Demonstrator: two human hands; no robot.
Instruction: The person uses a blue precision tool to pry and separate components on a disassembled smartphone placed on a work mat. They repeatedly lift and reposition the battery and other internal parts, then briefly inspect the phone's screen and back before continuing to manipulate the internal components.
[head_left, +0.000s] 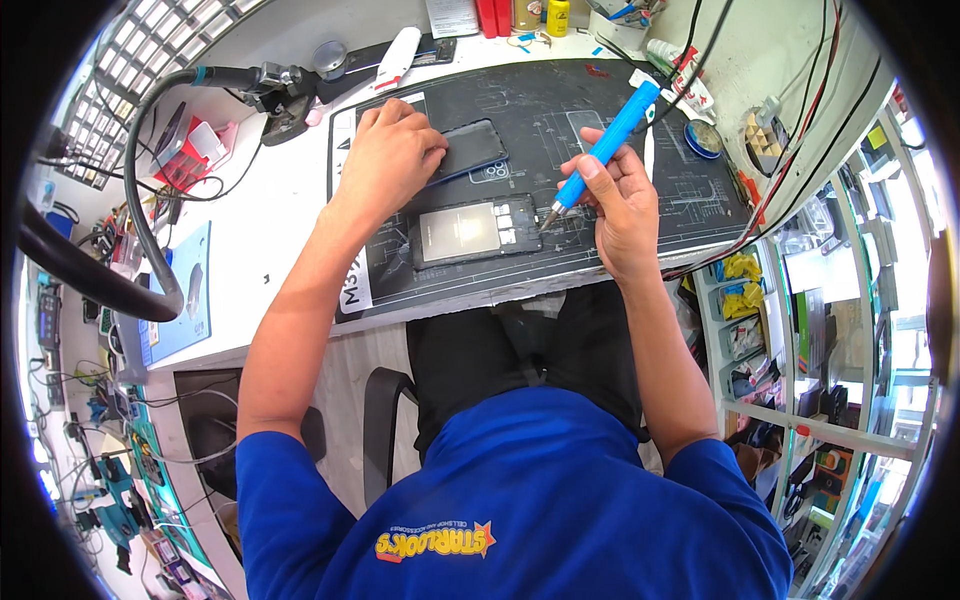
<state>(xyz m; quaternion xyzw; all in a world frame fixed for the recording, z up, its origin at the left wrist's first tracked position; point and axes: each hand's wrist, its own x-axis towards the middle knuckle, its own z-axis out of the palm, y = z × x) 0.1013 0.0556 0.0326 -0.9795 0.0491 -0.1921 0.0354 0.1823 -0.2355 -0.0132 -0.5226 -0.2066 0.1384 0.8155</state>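
My right hand [625, 205] is closed around a blue electric screwdriver [610, 140] with a cord at its top end. The tool is tilted, its metal tip at the right end of an opened phone [475, 231]. That phone lies flat on a black work mat [690, 205], with a silver battery and inner parts showing. Above it, my left hand [392, 150] is closed, fingers curled and fingertips at the left edge of a dark phone cover [472, 148]. What those fingertips pinch, if anything, is hidden. The cover partly overlaps the mat's printed drawings.
A black flexible arm [150, 200] curves over the left side of the white bench [275, 230]. A blue pad [190, 290] lies at its left end. Behind the mat are a white handheld tool [398, 58] and a yellow bottle [558, 18]. Cables [800, 150] hang at the right; a round tin [703, 138] sits nearby.
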